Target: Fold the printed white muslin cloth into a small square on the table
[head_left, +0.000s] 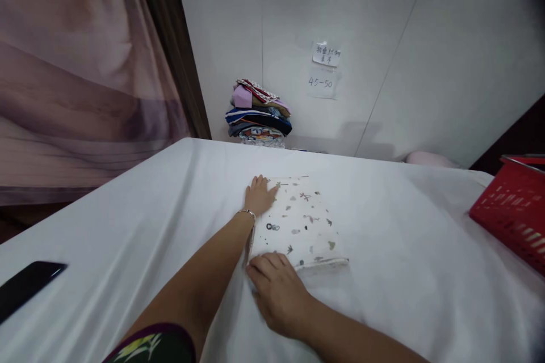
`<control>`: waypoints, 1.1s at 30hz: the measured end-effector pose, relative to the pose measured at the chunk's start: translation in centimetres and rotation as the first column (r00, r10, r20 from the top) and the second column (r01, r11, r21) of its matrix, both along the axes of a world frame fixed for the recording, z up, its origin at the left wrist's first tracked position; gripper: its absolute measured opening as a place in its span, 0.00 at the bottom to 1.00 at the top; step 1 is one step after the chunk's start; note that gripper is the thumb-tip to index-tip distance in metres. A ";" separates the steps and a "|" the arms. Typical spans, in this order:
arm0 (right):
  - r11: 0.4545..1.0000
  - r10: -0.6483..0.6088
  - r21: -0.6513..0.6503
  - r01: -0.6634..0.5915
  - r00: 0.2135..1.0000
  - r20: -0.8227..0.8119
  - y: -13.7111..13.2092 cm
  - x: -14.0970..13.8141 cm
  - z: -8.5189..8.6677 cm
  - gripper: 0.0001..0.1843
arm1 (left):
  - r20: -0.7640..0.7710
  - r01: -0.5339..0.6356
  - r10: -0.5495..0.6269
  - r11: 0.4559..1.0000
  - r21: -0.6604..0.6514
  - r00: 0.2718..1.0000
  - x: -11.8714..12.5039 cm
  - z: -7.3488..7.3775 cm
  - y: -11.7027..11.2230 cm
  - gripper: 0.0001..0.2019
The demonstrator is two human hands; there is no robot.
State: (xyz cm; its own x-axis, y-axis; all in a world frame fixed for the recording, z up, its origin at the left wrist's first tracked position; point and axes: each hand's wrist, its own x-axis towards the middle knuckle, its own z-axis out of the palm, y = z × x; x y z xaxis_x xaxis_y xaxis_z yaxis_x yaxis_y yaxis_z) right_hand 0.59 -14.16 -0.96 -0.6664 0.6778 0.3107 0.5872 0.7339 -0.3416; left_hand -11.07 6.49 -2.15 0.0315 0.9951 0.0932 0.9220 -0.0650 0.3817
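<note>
A folded white cloth (300, 224) printed with small animals and leaves lies on the white-covered table. My left hand (259, 195), with a bracelet at the wrist, rests flat on its far left corner, fingers spread. At the near left corner, my right hand (281, 298) has its fingers curled over the cloth's edge, gripping it; the thumb is mostly hidden. The cloth's near edge shows several layers together.
A red plastic basket (511, 204) stands at the right edge of the white-covered table (395, 272). A black phone-like object (29, 283) lies at left. Folded fabrics (259, 110) are stacked beyond the far edge, by a wall with paper notes (326, 55). A pink curtain (85, 68) hangs left.
</note>
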 end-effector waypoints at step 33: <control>0.996 0.009 0.092 -0.012 1.000 0.025 -0.1 0.1 -0.5 0.24 | -0.091 0.169 -0.163 0.983 0.065 0.982 0.6 0.5 -7.5 0.29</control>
State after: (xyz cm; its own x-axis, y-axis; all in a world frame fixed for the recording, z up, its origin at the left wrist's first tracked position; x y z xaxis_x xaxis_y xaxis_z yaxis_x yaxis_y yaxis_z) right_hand 0.67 -14.31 -1.43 -0.6817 0.6399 0.3546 0.5867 0.7677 -0.2575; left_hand -10.49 -1.03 -1.65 0.2067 0.9661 0.1545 0.9248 -0.2445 0.2914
